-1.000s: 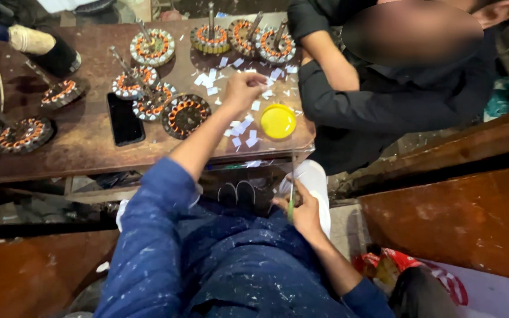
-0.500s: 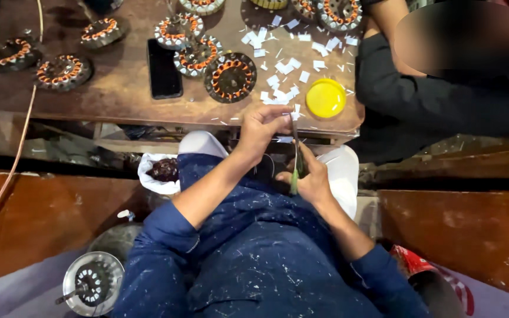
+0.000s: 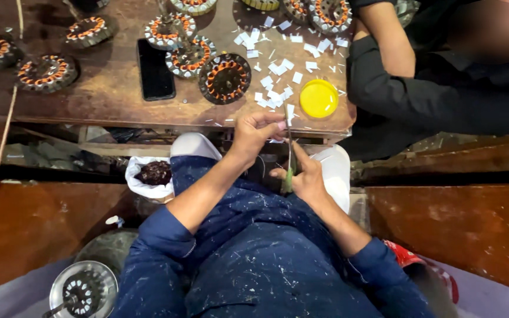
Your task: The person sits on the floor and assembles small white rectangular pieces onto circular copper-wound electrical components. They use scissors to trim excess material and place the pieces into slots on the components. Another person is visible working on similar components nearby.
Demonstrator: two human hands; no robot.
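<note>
Our left hand [image 3: 257, 131] pinches a small white paper slip [image 3: 290, 112]; our right hand [image 3: 304, 176] grips a thin green-handled tool [image 3: 289, 168]. The slip could slide off if pinched loosely.

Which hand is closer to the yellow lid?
Left. The left hand is just below-left of the yellow lid, at the table edge. The right hand sits lower, over the lap, gripping a thin green-handled tool.
</note>
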